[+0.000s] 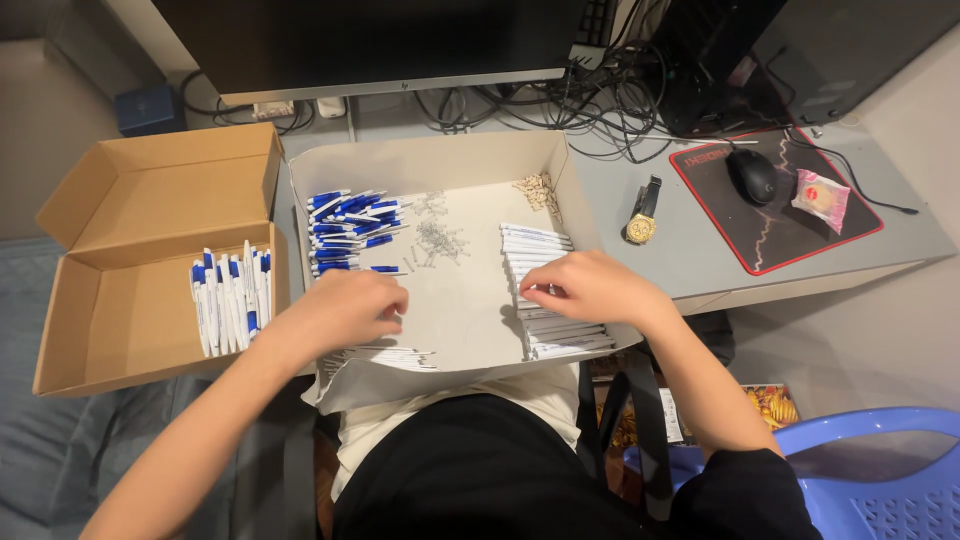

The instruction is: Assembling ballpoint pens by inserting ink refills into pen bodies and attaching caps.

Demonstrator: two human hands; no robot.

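White tray (pixel 440 160): right hand (pixel 590 287) closed on white pen barrels (pixel 545 290) inside; left hand (pixel 345 308) curled inside, grip not discernible.

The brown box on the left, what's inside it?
Inside the brown cardboard box lies a bunch of white and blue pens, side by side on its bare floor. The left forearm covers the box's near corner, so that bit stays hidden.

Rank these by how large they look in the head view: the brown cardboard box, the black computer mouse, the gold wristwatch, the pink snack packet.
1. brown cardboard box, by far the largest
2. black computer mouse and pink snack packet, too alike to separate
3. gold wristwatch, slimmest
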